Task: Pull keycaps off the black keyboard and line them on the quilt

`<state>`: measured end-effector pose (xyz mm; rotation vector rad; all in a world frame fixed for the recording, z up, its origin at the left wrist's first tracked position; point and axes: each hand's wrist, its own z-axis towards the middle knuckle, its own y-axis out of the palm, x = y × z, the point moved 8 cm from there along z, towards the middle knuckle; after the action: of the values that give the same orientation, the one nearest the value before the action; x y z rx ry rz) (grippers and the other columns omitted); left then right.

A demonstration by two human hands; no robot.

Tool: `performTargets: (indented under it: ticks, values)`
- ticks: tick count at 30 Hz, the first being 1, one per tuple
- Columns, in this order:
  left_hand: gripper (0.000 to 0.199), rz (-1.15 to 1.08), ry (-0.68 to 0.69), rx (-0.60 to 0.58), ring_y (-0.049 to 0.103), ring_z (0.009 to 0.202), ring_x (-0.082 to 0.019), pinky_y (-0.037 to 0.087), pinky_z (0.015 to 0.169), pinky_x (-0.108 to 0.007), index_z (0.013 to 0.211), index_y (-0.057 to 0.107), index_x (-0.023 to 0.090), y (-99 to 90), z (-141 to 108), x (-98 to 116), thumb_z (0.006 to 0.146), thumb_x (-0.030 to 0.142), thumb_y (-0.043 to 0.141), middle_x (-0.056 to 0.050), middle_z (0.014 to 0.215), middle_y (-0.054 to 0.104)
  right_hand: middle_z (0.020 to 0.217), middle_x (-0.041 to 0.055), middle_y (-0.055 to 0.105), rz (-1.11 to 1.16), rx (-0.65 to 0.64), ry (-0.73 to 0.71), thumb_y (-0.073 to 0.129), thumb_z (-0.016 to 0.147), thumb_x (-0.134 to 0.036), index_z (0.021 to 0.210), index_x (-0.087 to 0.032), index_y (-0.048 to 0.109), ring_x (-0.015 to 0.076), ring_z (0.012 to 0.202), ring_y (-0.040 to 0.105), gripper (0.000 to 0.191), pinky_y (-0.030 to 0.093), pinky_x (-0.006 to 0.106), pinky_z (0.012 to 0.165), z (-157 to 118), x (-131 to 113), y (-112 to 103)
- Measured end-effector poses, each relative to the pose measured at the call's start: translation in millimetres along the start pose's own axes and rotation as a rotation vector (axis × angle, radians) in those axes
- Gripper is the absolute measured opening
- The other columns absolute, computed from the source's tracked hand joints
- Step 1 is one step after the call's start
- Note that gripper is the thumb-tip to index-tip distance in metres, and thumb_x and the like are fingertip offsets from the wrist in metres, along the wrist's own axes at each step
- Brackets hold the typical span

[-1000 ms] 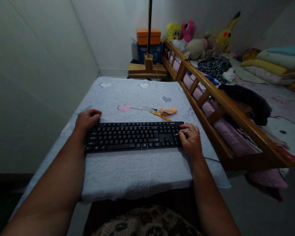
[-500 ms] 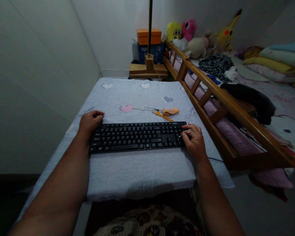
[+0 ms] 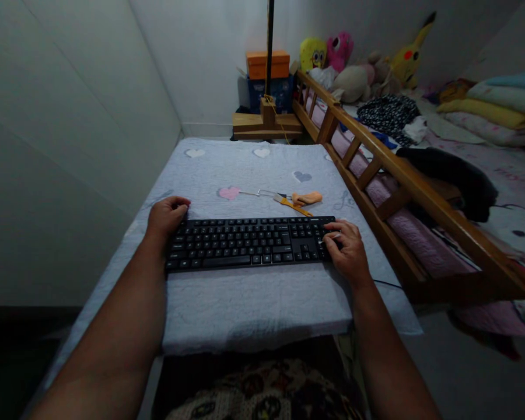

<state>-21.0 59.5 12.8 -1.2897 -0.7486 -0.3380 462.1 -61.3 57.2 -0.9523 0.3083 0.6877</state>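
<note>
A black keyboard [image 3: 236, 244] lies flat on the cloth-covered table, its long side facing me. My left hand [image 3: 167, 217] is closed at the keyboard's back left corner, thumb and fingers curled together against it; the fingertips are partly hidden. Over the number keys at the other end, my right hand [image 3: 347, 248] pinches a thin white cotton swab [image 3: 336, 235], its tip down among the keys. Behind the keyboard lie a small brush with a yellow handle [image 3: 301, 209], an orange-brown cloth-like piece [image 3: 307, 199] and a thin bent metal wire [image 3: 256, 193].
A pale tablecloth [image 3: 254, 297] with hearts covers the table. Along the right runs a wooden bed rail [image 3: 376, 151], with bedding and plush toys beyond it. An orange box [image 3: 268, 65] and a wooden stand [image 3: 266, 122] are behind the table. The keyboard's cable [image 3: 387, 283] trails right.
The whole view has shifted slightly, so everything appears a little further right. Both hands keep nearly the same places on the keyboard, and the swab stays in my right hand.
</note>
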Motion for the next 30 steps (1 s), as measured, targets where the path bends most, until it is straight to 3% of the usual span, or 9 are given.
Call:
performTargets:
  ticks: [14,30]
  values:
    - [0.041,0.018,-0.008,0.019,0.066,0.088,-0.026,0.052,0.085,-0.033,0.097,0.075,0.019,-2.5,-1.6,1.0,0.068,0.039,0.054,-0.005,0.091,0.074,0.108,0.0058,0.073,0.012,-0.041,-0.004,0.061,0.087,-0.021,0.079,-0.025,0.070,0.0302,0.123,0.054,0.013,0.037,0.060,0.110,0.1,-2.5,4.3]
    - [0.042,-0.026,-0.014,-0.018,0.061,0.083,-0.024,0.050,0.087,-0.037,0.098,0.073,0.015,-2.5,-3.7,3.5,0.067,0.038,0.056,-0.005,0.088,0.070,0.105,0.0057,0.072,-0.028,0.043,0.023,0.058,0.086,-0.019,0.076,-0.025,0.063,0.0294,0.121,0.055,0.013,0.040,0.059,0.109,-1.1,4.3,-4.2]
